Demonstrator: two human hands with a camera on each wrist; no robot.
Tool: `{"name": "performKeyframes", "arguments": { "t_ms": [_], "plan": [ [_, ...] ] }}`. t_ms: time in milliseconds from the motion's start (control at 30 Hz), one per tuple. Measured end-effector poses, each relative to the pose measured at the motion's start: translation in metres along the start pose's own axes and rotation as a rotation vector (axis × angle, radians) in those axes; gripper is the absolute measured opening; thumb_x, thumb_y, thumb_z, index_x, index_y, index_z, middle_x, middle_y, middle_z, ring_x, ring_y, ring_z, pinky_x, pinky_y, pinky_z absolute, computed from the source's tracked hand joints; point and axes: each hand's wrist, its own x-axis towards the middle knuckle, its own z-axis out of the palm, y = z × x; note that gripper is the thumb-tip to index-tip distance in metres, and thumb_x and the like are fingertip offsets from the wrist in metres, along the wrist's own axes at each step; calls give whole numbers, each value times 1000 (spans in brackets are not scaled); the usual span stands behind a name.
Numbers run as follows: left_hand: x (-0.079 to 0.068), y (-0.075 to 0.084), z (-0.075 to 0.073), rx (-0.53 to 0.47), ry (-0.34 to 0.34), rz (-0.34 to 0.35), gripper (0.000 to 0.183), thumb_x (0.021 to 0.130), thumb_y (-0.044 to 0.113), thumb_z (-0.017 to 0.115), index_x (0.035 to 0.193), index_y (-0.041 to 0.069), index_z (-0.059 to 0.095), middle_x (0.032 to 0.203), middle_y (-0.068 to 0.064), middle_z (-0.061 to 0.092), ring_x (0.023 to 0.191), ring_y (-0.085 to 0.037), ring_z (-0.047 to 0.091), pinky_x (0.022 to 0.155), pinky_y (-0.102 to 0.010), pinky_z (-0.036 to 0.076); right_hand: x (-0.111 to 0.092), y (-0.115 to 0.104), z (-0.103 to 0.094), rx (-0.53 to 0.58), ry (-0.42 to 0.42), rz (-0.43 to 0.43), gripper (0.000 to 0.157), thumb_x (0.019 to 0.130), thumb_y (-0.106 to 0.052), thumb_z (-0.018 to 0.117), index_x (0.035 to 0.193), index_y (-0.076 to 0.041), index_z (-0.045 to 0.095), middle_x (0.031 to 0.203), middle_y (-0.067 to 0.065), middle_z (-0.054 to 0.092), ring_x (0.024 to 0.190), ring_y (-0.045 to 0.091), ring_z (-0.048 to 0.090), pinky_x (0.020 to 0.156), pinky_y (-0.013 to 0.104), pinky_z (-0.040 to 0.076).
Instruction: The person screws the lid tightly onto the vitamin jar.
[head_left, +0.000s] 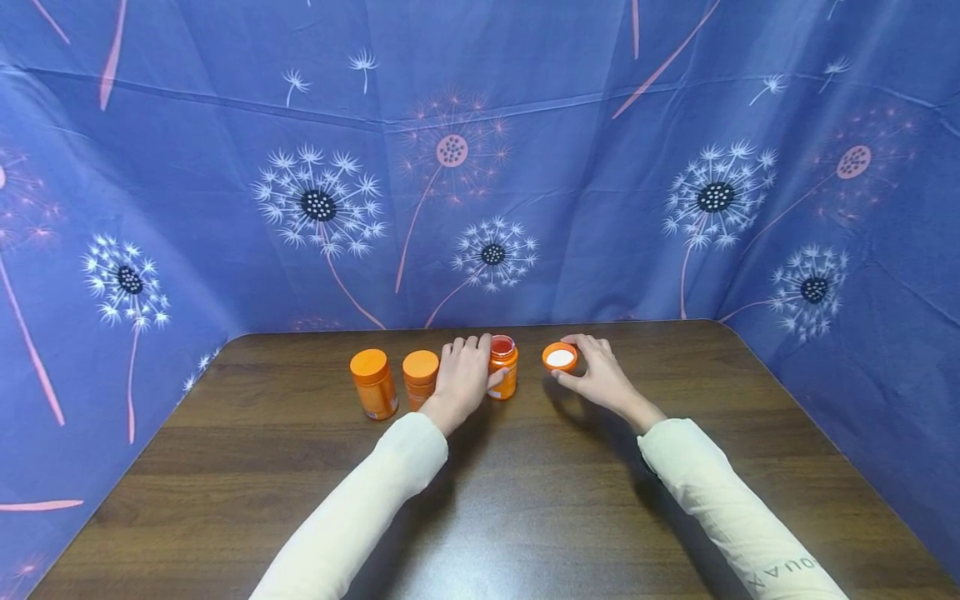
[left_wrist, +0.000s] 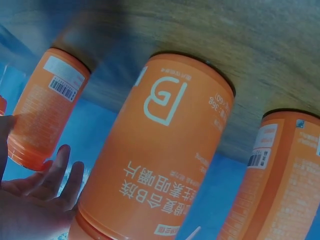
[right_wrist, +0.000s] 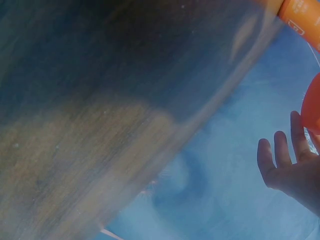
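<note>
An uncapped orange bottle [head_left: 504, 379] stands on the table with its mouth showing. My left hand [head_left: 463, 371] grips its side between thumb and fingers; the left wrist view shows the fingertips at this bottle [left_wrist: 46, 107]. To its right, my right hand [head_left: 603, 379] pinches an orange lid [head_left: 560, 357] by its rim, white inner side turned up, held above the table. In the right wrist view only part of the lid [right_wrist: 313, 102] shows. A capped orange bottle [head_left: 420, 371] stands just left of my left hand, partly hidden by it.
Another capped orange bottle [head_left: 373, 385] stands farther left in the row. All of them are on a brown wooden table [head_left: 525, 508], near its back edge. A blue cloth [head_left: 585, 208] with dandelion prints hangs behind and at both sides.
</note>
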Motion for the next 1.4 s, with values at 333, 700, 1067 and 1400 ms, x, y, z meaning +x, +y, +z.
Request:
{"name": "performKeyframes", "arguments": {
  "t_ms": [333,700,1067,1400],
  "plan": [
    [-12,3,-1,20,49,36,57,81,51,60,117,8,50,99,-8,62,91,-27,56,82,-40,43,-2,-3,1,62,4,-38,53,72,-19,76,117,-2,52,111,14,57,100,31,42,85,42,31],
    [-24,4,-5,49,90,74,58,81,54,58,117,9,52,99,-8,63,90,-26,57,80,-39,44,-4,-6,1,95,20,-67,55,72,-20,76,119,-4,52,115,13,57,103,29,43,87,44,32],
    [-38,6,-9,66,125,102,57,81,55,58,116,9,53,96,-6,64,87,-24,57,78,-37,46,-9,-16,2,125,-2,-62,54,69,-16,79,115,-6,53,113,9,57,105,27,42,87,47,35],
    [-47,6,-12,42,115,107,60,80,54,60,118,8,53,97,-7,64,89,-25,58,81,-37,45,-11,-25,2,151,-27,-85,55,68,-13,79,115,-8,53,113,7,57,101,27,42,85,43,36]
  ]
}}
